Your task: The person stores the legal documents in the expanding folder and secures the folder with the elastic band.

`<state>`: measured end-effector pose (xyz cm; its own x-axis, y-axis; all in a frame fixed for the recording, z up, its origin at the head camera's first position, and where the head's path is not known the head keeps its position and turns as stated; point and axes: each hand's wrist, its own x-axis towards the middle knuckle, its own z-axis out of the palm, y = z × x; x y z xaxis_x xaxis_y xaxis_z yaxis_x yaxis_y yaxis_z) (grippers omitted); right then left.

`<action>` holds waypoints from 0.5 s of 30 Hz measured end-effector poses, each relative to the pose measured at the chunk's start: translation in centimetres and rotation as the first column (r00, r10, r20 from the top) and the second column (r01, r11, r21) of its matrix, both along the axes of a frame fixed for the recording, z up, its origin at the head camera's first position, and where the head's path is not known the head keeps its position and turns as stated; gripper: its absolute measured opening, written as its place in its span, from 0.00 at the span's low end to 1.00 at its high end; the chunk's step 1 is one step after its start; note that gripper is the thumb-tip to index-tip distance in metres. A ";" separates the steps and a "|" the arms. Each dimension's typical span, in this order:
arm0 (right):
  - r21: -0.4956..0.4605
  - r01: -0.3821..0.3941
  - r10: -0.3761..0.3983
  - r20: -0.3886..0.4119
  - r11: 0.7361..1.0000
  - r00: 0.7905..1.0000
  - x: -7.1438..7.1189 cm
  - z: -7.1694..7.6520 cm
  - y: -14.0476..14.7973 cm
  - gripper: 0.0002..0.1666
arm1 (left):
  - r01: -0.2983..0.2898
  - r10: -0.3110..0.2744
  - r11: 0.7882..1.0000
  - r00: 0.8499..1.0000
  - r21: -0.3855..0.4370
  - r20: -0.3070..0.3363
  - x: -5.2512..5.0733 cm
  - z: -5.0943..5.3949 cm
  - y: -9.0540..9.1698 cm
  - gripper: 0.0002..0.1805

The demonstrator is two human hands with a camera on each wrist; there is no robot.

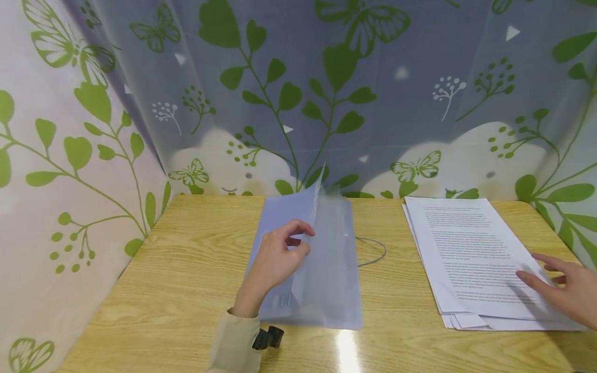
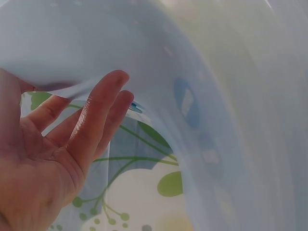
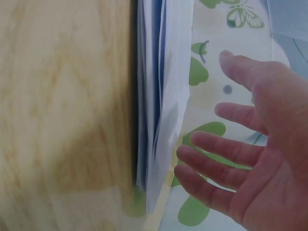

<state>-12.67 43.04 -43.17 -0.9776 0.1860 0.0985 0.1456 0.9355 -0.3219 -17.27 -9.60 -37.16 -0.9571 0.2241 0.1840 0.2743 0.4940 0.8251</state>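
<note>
Head view: on the table (image 1: 177, 290), the paper stack (image 1: 478, 264) lies at two o'clock, print (image 1: 457, 228) illegible, the folder (image 1: 333, 290) at twelve. My left hand (image 1: 280, 256) pinches its raised cover (image 1: 294, 204); my right hand (image 1: 571, 287), cut off, fingers apart, is at the stack's four o'clock, contact unclear.

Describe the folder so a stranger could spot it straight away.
On the wood-grain table, look left of the paper stack. There lies the folder, its cover partly raised. Unlike the white, printed stack, it is see-through bluish plastic, with a thin grey loop jutting from its right edge.
</note>
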 end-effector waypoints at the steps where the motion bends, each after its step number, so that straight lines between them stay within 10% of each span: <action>1: -0.001 0.000 0.000 0.005 1.000 1.000 0.0 0.1 0.0 0.46 | -0.002 0.002 1.000 1.000 0.001 0.000 0.0 0.0 0.0 0.15; 15: 0.002 0.039 -0.039 0.042 0.999 0.998 0.0 -0.6 0.6 0.49 | -0.005 0.005 1.000 1.000 0.002 0.003 0.0 0.0 0.0 0.15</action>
